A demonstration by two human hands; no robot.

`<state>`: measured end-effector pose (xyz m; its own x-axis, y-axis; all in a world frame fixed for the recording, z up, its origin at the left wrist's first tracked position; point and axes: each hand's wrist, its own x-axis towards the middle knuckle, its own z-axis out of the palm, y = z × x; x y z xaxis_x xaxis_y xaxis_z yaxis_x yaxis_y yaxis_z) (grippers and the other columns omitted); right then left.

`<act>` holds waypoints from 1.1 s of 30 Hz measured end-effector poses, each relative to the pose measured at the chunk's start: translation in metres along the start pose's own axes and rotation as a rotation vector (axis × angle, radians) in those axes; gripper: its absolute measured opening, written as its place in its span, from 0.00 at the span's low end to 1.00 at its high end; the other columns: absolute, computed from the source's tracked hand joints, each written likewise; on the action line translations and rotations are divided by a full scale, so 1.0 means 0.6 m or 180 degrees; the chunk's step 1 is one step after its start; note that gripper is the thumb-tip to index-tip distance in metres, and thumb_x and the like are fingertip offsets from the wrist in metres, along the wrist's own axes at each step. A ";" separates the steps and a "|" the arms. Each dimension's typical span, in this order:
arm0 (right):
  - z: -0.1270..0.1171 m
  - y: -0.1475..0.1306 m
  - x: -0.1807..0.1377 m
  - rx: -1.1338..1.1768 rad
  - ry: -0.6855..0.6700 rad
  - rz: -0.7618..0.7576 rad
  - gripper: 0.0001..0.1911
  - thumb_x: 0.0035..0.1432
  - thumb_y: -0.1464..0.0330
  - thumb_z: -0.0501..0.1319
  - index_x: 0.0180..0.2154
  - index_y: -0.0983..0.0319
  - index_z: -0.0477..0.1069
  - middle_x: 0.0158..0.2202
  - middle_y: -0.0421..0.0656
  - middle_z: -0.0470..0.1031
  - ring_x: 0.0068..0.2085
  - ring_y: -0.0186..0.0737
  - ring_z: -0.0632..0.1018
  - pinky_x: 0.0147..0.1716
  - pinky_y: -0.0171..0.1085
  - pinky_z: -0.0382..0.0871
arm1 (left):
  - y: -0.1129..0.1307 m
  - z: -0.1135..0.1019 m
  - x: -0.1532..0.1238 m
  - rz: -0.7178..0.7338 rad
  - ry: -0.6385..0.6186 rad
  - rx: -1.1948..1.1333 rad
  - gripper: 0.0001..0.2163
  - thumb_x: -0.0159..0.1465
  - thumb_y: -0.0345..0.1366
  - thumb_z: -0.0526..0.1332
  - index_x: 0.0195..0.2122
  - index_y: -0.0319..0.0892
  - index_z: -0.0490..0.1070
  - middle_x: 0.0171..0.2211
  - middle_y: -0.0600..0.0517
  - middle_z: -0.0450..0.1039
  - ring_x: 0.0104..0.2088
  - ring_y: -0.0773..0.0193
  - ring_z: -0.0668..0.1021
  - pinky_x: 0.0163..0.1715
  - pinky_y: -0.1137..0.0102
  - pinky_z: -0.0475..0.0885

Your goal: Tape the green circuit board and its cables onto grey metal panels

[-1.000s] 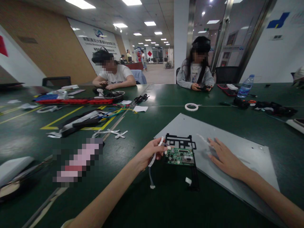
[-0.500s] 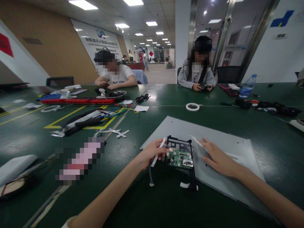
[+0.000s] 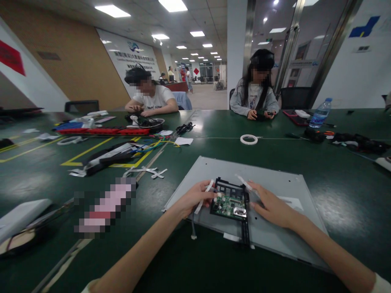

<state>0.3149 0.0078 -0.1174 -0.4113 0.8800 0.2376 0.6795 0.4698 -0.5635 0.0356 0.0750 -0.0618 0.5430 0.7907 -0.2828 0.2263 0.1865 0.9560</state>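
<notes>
My left hand (image 3: pixel 197 199) is closed on the left edge of a black plastic frame that carries a green circuit board (image 3: pixel 229 204). A white tape strip (image 3: pixel 204 197) hangs at its fingers, and a short grey cable (image 3: pixel 193 228) dangles below. My right hand (image 3: pixel 271 205) lies flat with thumb and fingers apart, on or just over a grey metal panel (image 3: pixel 284 183). Another tape strip (image 3: pixel 243 182) is at its fingertips and seems stuck to them. The frame is over the panel's front part; I cannot tell whether it touches.
A tape roll (image 3: pixel 249 139) lies beyond the panel. Tape scraps (image 3: pixel 157 174), a blurred-out pink item (image 3: pixel 106 205) and a black-and-white bundle with wires (image 3: pixel 113 156) are at left. A water bottle (image 3: pixel 320 113) stands at the far right. Two people sit across the green table (image 3: pixel 214 126).
The grey panel has slid left and toward me, under the black frame. My right hand has shifted slightly left with it. My left hand keeps hold of the frame.
</notes>
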 end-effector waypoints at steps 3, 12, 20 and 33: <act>-0.002 -0.002 0.002 0.0284 0.0054 0.0229 0.28 0.63 0.60 0.50 0.62 0.58 0.46 0.60 0.50 0.58 0.59 0.46 0.64 0.57 0.50 0.59 | 0.002 0.000 -0.003 -0.0024 -0.0057 0.0051 0.17 0.53 0.39 0.66 0.42 0.41 0.68 0.34 0.52 0.72 0.24 0.73 0.71 0.22 0.78 0.65; -0.001 -0.004 0.006 0.0495 0.0156 0.0205 0.25 0.61 0.62 0.52 0.57 0.59 0.49 0.59 0.50 0.61 0.59 0.45 0.64 0.58 0.50 0.58 | -0.007 0.000 -0.004 -0.0115 -0.0260 0.0266 0.20 0.58 0.43 0.63 0.48 0.43 0.63 0.31 0.52 0.72 0.25 0.69 0.74 0.22 0.76 0.69; 0.002 0.006 0.005 0.0673 0.0378 0.0235 0.22 0.61 0.63 0.52 0.55 0.58 0.49 0.56 0.50 0.64 0.57 0.43 0.67 0.58 0.49 0.59 | -0.008 -0.004 0.001 -0.0237 -0.0340 0.0007 0.23 0.55 0.41 0.65 0.51 0.43 0.63 0.32 0.51 0.73 0.24 0.70 0.74 0.22 0.76 0.70; 0.000 0.033 0.000 0.0905 0.1059 0.0710 0.20 0.60 0.62 0.53 0.51 0.59 0.49 0.48 0.50 0.71 0.47 0.44 0.75 0.49 0.47 0.68 | -0.006 -0.009 0.006 -0.0173 -0.0817 0.0094 0.29 0.52 0.32 0.67 0.55 0.44 0.62 0.42 0.48 0.73 0.34 0.66 0.76 0.30 0.72 0.72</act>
<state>0.3281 0.0171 -0.1286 -0.0266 0.9535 0.3002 0.5170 0.2702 -0.8122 0.0323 0.0801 -0.0661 0.7158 0.6055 -0.3478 0.2823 0.2046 0.9373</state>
